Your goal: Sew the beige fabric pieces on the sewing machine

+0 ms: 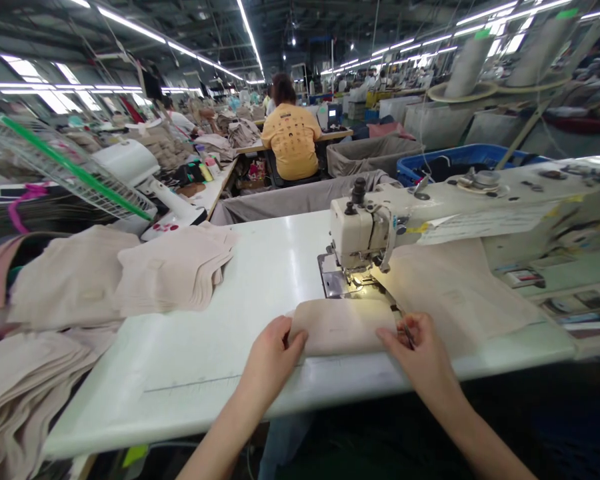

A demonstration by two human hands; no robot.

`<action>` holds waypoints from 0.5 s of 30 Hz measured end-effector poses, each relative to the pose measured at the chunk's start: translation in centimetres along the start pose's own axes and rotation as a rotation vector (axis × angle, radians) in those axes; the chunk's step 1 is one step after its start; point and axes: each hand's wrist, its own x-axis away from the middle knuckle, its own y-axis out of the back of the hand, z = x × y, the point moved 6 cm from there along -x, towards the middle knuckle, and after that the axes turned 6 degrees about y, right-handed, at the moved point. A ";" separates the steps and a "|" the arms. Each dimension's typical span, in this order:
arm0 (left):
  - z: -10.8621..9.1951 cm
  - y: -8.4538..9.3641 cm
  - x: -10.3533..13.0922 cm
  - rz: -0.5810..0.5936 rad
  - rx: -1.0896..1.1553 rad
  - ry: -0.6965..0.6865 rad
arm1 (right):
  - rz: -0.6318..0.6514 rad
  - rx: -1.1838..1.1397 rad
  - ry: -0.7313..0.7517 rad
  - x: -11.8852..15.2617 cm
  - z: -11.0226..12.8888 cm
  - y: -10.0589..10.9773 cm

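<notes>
A folded beige fabric piece (343, 327) lies on the pale table just in front of the sewing machine head (357, 230). My left hand (276, 350) pinches its left edge between thumb and fingers. At the right edge, my right hand (415, 343) has its thumb on the fabric, with a small dark metal tool (408, 335) held in the curled fingers. The machine's lamp lights the needle area beyond the fabric. Another beige fabric piece (455, 293) lies flat under the machine arm to the right.
Stacks of beige pieces (175, 270) lie at the left, beside a white fan (130, 167). The table's front edge (180, 423) runs below my hands. Ahead are a grey cloth-lined bin (290, 199), a blue basket (465, 157) and a seated person (291, 137) in yellow.
</notes>
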 end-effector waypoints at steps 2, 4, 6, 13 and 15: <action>-0.2 -0.1 0.5 -0.009 0.019 0.023 | 0.037 0.051 0.042 0.0 0.4 0.0; -0.4 0.1 0.7 -0.015 0.063 0.049 | 0.129 0.134 0.103 -0.2 1.1 -0.2; -0.7 0.4 0.6 -0.029 0.108 0.078 | 0.232 0.209 0.159 -0.5 1.8 -0.4; 1.2 1.0 0.1 0.036 0.206 0.252 | 0.327 0.268 0.176 -0.8 1.9 -0.3; 2.1 0.4 0.5 0.129 0.299 0.325 | 0.333 0.266 0.188 -0.6 1.6 -0.2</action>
